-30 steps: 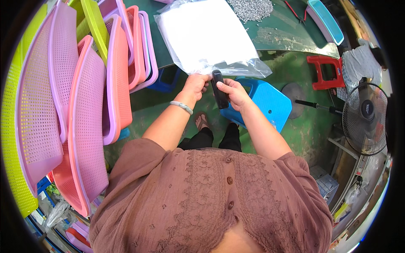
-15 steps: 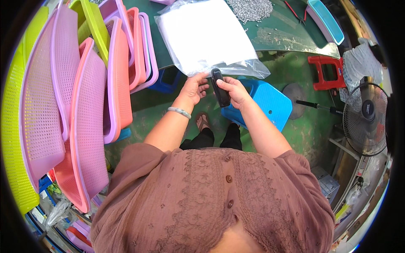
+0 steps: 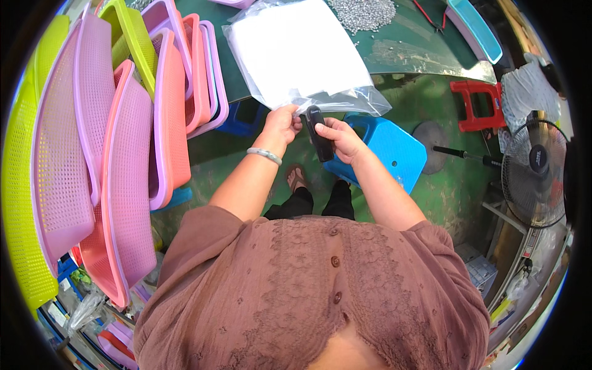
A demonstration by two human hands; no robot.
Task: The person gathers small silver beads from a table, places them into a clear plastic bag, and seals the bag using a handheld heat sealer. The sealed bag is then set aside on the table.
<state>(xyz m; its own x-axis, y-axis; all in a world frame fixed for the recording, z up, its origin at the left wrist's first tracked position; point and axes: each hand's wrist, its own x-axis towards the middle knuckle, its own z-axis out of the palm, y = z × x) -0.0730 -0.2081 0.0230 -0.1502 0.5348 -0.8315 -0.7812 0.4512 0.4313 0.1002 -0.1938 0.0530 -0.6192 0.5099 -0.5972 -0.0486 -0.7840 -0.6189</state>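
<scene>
A clear plastic bag point(image 3: 369, 102) with a white flat stack point(image 3: 302, 52) inside lies on the green table, its open-looking edge hanging over the front. My left hand point(image 3: 282, 124) pinches the bag's near edge, fingers curled in; a pale bangle point(image 3: 264, 155) circles that wrist. In my right hand point(image 3: 343, 139) is a slim black stapler-like tool point(image 3: 319, 135), held upright with the thumb on its side. The tool's top end meets the bag's near edge beside my left fingers. Whether its jaws close on the plastic is hidden.
Nested plastic baskets point(image 3: 126, 179) in pink, purple and lime crowd the left. Small silvery pieces point(image 3: 364, 13), red-handled pliers point(image 3: 435, 21) and a blue-lined basket point(image 3: 478, 28) sit on the green table point(image 3: 419, 54). Below are a blue stool point(image 3: 394, 151), a red stool point(image 3: 478, 105) and a fan point(image 3: 535, 169).
My left fingers have curled in closer on the bag's edge. The black tool and the bag have shifted slightly left.
</scene>
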